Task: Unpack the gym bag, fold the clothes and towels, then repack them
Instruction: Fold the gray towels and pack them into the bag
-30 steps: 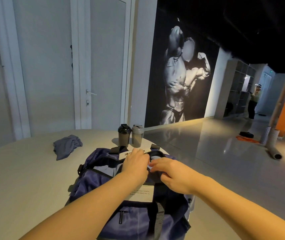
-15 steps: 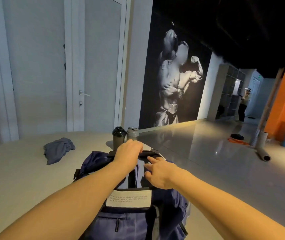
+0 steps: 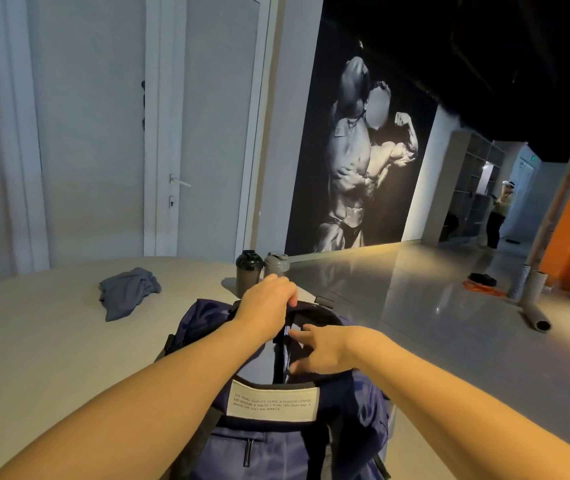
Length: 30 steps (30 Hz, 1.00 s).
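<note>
A navy gym bag (image 3: 297, 441) with a white text label stands on the pale table (image 3: 34, 358) right in front of me. My left hand (image 3: 266, 303) grips the black strap at the bag's far end, fingers curled over it. My right hand (image 3: 325, 348) rests on the bag's top beside the zip line, fingers stretched toward the left hand and touching the fabric. A crumpled grey cloth (image 3: 127, 294) lies on the table to the far left of the bag. The bag's inside is hidden.
Two shaker bottles, a black one (image 3: 248, 273) and a grey one (image 3: 276, 266), stand just beyond the bag at the table's edge. A white door is behind the table. To the right is shiny open floor with rolled mats (image 3: 536, 318) and a person far off.
My left hand has moved from the bag's middle out to the far strap and gripped it. My right hand has opened its fingers along the top. The view has tilted up a little.
</note>
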Each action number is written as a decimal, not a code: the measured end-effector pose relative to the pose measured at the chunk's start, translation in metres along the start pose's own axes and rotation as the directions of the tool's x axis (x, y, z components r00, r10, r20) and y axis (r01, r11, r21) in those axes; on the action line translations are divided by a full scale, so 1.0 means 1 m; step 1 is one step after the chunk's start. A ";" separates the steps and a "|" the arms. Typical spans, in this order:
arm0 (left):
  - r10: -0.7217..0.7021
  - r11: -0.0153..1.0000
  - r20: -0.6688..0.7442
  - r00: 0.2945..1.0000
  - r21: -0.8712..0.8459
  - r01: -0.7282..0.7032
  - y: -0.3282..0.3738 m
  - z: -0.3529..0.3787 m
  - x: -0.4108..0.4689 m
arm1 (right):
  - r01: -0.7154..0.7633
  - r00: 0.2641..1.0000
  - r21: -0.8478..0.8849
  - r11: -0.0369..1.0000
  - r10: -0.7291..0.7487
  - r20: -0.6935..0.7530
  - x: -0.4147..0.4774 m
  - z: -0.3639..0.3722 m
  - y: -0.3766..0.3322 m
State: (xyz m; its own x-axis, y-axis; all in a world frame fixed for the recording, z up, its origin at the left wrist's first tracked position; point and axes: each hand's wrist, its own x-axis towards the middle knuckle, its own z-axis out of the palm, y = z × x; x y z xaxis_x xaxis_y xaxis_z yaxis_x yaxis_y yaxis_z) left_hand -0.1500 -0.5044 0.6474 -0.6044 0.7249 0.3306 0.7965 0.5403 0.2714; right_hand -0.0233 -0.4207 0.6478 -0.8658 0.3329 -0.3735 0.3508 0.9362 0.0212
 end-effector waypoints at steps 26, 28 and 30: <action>-0.196 0.936 -0.129 0.972 -0.321 0.146 -0.203 -0.042 -0.064 | 0.255 0.857 0.317 0.914 -0.062 -0.511 0.077 -0.084 -0.134; -0.271 0.930 -0.129 0.954 -0.291 0.225 -0.243 -0.039 -0.069 | 0.255 0.875 0.344 0.903 -0.065 -0.479 0.115 -0.089 -0.171; -0.353 0.909 -0.106 0.930 -0.273 0.314 -0.282 -0.034 -0.071 | 0.226 0.902 0.328 0.917 -0.070 -0.426 0.158 -0.090 -0.209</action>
State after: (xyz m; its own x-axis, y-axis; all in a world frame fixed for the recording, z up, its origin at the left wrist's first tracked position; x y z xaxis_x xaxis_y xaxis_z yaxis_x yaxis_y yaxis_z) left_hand -0.3324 -0.7231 0.5779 -0.8448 0.4381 0.3072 0.5296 0.6025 0.5970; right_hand -0.2653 -0.5537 0.6684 -0.9576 0.2825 0.0563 0.2428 0.8969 -0.3696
